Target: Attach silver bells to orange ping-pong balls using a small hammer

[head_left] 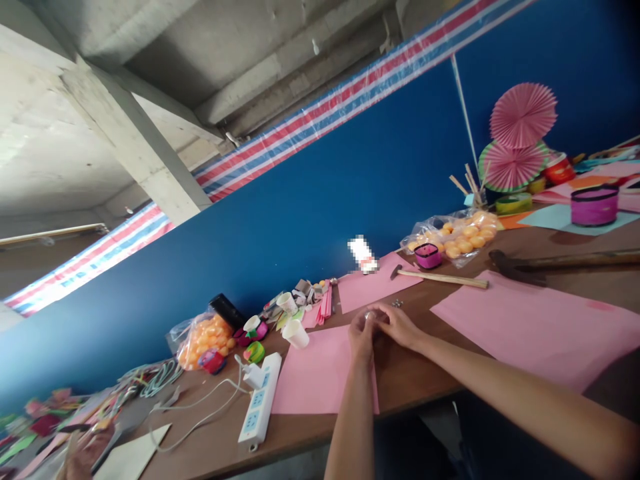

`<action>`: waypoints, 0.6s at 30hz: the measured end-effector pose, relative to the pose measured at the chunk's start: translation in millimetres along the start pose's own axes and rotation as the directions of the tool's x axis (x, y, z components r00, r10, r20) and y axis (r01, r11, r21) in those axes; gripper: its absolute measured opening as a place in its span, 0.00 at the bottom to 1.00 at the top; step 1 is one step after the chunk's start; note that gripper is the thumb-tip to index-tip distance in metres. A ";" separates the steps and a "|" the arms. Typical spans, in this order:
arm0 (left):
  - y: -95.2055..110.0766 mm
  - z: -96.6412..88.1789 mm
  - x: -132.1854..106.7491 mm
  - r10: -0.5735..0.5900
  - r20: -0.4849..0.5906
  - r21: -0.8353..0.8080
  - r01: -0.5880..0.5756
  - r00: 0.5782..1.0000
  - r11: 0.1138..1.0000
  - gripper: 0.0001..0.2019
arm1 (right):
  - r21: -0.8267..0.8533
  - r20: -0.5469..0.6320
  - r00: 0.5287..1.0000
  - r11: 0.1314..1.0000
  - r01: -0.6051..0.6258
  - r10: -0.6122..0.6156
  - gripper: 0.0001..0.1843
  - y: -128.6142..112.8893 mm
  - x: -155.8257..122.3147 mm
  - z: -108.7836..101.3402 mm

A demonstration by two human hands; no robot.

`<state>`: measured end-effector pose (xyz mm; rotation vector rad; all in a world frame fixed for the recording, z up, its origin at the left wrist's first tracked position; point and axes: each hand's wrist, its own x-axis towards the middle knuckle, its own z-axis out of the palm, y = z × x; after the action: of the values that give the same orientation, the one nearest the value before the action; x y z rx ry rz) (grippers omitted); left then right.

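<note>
My left hand is closed, its fingertips pinching a small shiny whitish thing too small to name. My right hand meets it from the right, thumb and forefinger closed at the same spot; whatever they pinch is hidden. Both hands are above the right edge of a pink paper sheet. Just beyond my right hand lie a few tiny metal pieces. A white paper cup lies tilted on the sheet's far left corner. Farther back, a hammer with a wooden handle rests partly on another pink sheet.
A white power strip with a plugged-in cord lies left of the sheet. Bags of orange balls stand along the blue partition. On the right are a larger hammer and pink paper. Another person's hand works at lower left.
</note>
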<state>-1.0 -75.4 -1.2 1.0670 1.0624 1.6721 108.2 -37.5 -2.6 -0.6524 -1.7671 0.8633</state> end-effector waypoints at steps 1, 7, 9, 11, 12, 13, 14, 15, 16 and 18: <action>-0.3 -0.3 0.4 0.000 -0.005 -0.003 0.000 1.000 1.000 0.19 | -0.006 -0.003 1.000 1.000 0.003 -0.003 0.15 0.5 0.0 0.3; -1.7 -2.6 2.1 -0.004 -0.014 0.006 0.004 1.000 1.000 0.19 | -0.050 -0.021 1.000 0.999 0.010 -0.011 0.21 6.0 -0.4 2.4; -2.3 -3.0 2.3 0.000 -0.023 0.023 0.001 1.000 1.000 0.19 | -0.058 -0.022 1.000 0.998 0.012 -0.014 0.22 8.1 -0.5 3.2; -3.3 -3.6 2.6 0.005 -0.042 0.043 -0.003 0.999 0.999 0.20 | -0.066 -0.027 1.000 0.998 0.012 -0.013 0.23 10.1 -0.6 3.8; -4.0 -4.0 2.7 0.007 -0.052 0.054 -0.004 0.999 0.999 0.20 | -0.070 -0.032 0.999 0.998 0.009 -0.011 0.23 11.0 -0.5 4.1; -4.7 -4.5 2.8 0.009 -0.062 0.065 -0.005 0.998 0.998 0.20 | -0.074 -0.037 0.999 0.997 0.005 -0.008 0.23 11.7 -0.5 4.2; -5.3 -5.0 2.9 0.009 -0.070 0.076 -0.004 0.998 0.997 0.20 | -0.079 -0.042 0.999 0.997 -0.001 -0.003 0.22 12.0 -0.6 4.3; -6.0 -5.6 3.0 0.010 -0.078 0.087 -0.003 0.997 0.996 0.21 | -0.083 -0.046 0.999 0.997 -0.007 0.003 0.22 12.1 -0.6 4.3; -6.7 -6.1 3.1 0.012 -0.085 0.097 -0.004 0.996 0.995 0.20 | -0.087 -0.049 0.999 0.996 -0.013 0.009 0.21 11.9 -0.7 4.2; -8.0 -7.2 3.4 0.019 -0.099 0.114 -0.007 0.995 0.993 0.20 | -0.094 -0.050 0.999 0.995 -0.024 0.019 0.19 10.8 -0.8 3.9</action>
<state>-6.9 -71.5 -10.0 1.0733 1.2305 1.7076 105.1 -32.7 -12.6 -0.7497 -1.7675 0.7753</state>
